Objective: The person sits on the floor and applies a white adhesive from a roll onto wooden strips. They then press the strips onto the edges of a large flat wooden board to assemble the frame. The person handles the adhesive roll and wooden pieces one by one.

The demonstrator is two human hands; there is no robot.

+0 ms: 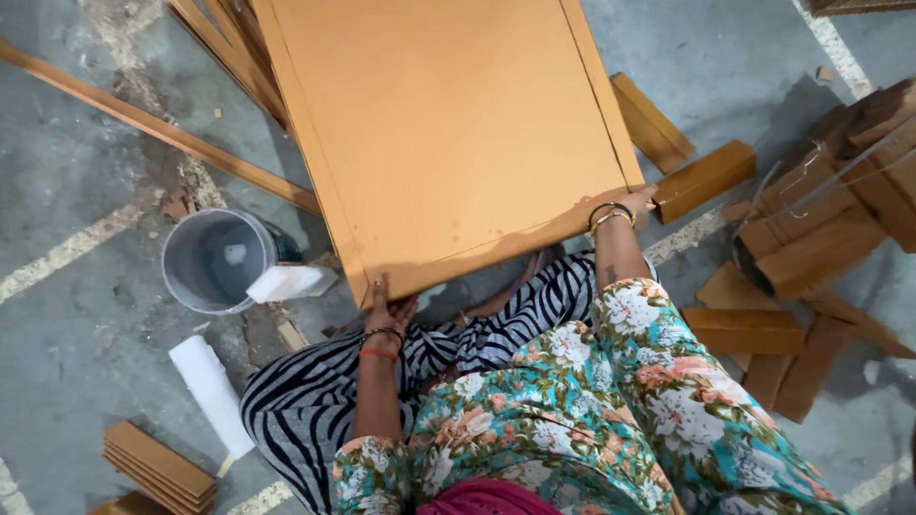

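Orange wooden panel (448, 133): left hand (386, 307), right hand (637, 202) fingers gripping near corners, arms outstretched.

one large orange panel (448, 133), one grey bucket (215, 259), two white blocks (291, 282), two hands (386, 307)

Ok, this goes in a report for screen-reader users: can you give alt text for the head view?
A seated person grips the near edge of a large orange-brown wooden panel, left hand at one corner and right hand at the other. A grey bucket stands to the left on the concrete floor, with wooden blocks scattered to the right.
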